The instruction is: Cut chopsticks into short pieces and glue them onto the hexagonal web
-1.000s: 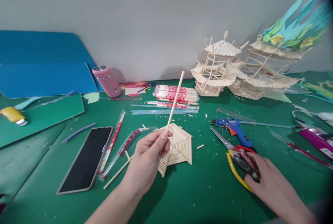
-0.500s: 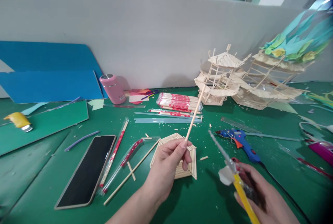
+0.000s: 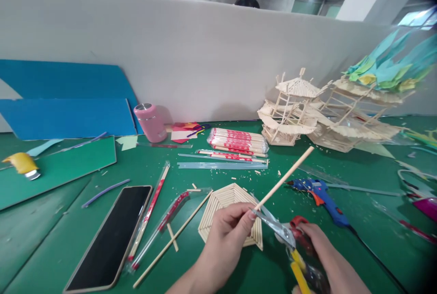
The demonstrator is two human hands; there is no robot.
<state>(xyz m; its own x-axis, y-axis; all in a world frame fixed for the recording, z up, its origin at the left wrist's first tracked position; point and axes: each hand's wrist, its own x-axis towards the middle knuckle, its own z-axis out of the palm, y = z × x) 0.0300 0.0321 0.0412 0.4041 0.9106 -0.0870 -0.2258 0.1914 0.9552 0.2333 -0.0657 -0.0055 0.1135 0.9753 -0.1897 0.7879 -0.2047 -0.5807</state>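
On the green table, back edge: grey partition wall w/ blue foam boards leaning on it at left. Right rear: two pale stick-built pavilion models, the far-right one topped w/ teal/yellow paper leaves. Front left: black flat phone, screen up, next to clear-sleeved red/white chopsticks. Pink cylindrical cup stands upright near the wall; bundle of red/white wrapped chopstick packs lies to its right. Blue hot-glue gun lies on its side, right of centre. Flat hexagonal panel of glued wooden sticks sits on the table just behind the hands.

Left hand: fingers pinched together on the low end of a thin round wooden stick, held off the table, tilted up-right, tip pointing twd the models. Right hand: fingers wrapped round red/yellow-handled scissors; blades slightly apart, tips touching the stick right by the left thumb. Loose bare stick lies diag. left of the panel.
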